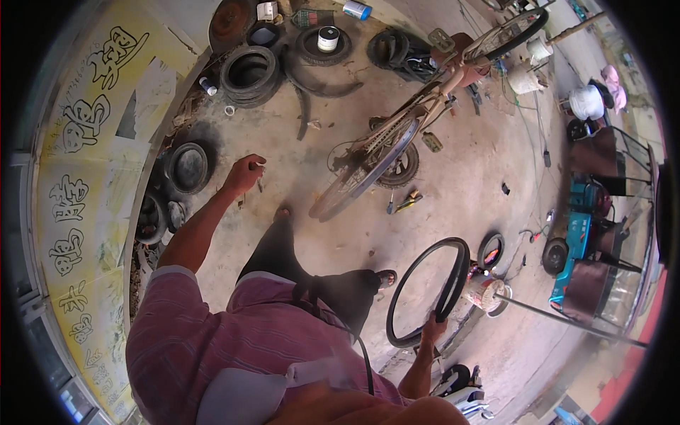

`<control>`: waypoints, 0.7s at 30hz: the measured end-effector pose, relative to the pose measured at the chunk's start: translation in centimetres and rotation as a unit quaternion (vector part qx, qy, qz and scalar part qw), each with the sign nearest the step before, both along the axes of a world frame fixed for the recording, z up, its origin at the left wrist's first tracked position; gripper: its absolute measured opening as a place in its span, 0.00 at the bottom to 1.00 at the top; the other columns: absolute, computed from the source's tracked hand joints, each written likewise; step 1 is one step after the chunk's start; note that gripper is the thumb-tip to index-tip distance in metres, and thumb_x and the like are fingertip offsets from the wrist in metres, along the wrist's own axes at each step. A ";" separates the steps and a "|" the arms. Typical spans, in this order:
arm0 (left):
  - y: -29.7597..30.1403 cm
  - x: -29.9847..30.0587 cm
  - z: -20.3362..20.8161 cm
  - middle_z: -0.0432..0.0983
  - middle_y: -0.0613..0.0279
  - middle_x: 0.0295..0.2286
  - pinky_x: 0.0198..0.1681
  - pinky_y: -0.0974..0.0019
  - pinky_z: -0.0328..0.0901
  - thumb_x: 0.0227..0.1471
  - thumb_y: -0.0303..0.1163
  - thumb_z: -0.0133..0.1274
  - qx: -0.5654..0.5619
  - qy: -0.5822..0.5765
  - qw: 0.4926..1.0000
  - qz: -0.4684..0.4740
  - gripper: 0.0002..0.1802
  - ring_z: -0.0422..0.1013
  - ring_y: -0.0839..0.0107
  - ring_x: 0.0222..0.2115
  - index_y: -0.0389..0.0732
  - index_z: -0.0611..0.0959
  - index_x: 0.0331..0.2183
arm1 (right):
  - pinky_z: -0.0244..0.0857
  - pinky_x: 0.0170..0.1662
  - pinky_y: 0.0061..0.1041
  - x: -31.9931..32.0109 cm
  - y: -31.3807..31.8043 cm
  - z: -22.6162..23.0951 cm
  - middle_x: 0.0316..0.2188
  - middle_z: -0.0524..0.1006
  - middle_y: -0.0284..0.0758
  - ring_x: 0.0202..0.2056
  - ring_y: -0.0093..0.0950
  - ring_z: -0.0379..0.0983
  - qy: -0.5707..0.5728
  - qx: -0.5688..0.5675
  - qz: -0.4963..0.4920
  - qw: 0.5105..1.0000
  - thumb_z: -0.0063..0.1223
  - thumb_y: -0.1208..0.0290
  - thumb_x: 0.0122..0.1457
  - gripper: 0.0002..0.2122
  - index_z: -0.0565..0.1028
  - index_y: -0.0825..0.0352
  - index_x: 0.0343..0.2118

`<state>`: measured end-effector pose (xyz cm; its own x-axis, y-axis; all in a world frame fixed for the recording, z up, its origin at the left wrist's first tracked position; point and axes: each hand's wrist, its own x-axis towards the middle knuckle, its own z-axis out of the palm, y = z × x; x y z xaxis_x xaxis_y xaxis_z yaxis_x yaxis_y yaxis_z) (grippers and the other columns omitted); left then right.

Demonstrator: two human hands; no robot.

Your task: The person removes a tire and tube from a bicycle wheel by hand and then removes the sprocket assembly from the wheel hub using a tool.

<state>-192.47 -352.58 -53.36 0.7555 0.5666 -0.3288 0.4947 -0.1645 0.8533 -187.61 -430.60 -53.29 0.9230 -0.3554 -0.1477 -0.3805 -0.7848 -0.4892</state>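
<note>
Biggest first: teal three-wheeler (577, 234) is parked off to your right, well apart from you. Bicycle (429, 95) is ahead of you; can't tell how it's supported. If the propping is poor, one bump could bring it down. Tyre stack (244, 95) sits ahead-left, a trip hazard if you step that way without looking.

Black tyre (464, 258) is out to your right, near your sandalled right foot (387, 278). White bucket (482, 290) is just beside it, with a long pole (567, 319) at its rim. Swing the tyre right and you could knock both.

Right hand (433, 329): fingers wrapped round the tyre's near edge, single-point grip. Weak spot: a snag would probably twist it out of your fingers.

Left hand (246, 175): held out ahead-left, fingers curled; can't tell if they're pinching anything. Nothing of the tyre within its reach, so no second hand to save a slip.

Smallest: yellow-handled pliers (409, 202) on the concrete floor (489, 170), between bicycle and tyre. Tread on them and your foot could roll.
</note>
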 end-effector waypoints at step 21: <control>6.8 17.4 -25.2 0.79 0.59 0.27 0.22 0.69 0.64 0.59 0.42 0.56 -0.106 -0.024 0.980 -0.166 0.18 0.68 0.75 0.16 0.38 0.81 0.42 | 0.67 0.55 0.38 -2.2 23.5 -36.8 0.46 0.79 0.44 0.50 0.42 0.76 0.280 -0.072 0.286 0.914 0.67 0.49 0.47 0.31 0.75 0.64 0.51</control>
